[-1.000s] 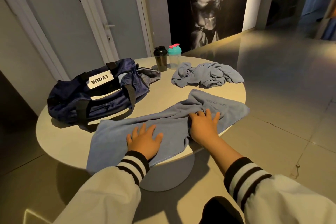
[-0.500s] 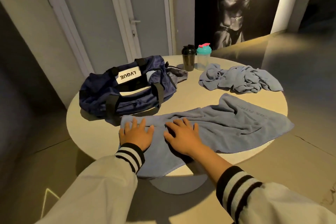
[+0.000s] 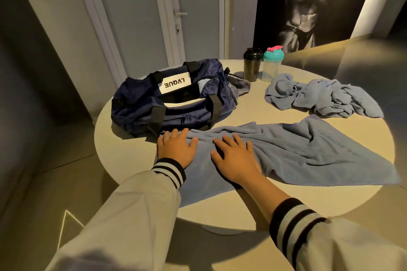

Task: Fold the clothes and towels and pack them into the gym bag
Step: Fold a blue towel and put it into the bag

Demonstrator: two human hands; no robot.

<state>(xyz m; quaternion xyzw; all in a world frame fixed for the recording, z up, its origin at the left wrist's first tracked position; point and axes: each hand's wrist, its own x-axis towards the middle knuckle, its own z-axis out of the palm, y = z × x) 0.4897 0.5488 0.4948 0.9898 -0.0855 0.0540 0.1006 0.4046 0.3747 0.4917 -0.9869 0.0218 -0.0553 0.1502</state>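
Towel (image 3: 297,154) spread along near counter (image 3: 123,156) | left hand (image 3: 176,149), right hand (image 3: 233,158) flat on its left end, fingers straight, likely smoothing it for folding | gym bag (image 3: 176,103) just beyond, ready for packing.

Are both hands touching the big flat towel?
Touching. The head view shows the left hand and right hand lying flat on the spread towel.

hands (image 3: 204,152) flat, fingers spread — palms down
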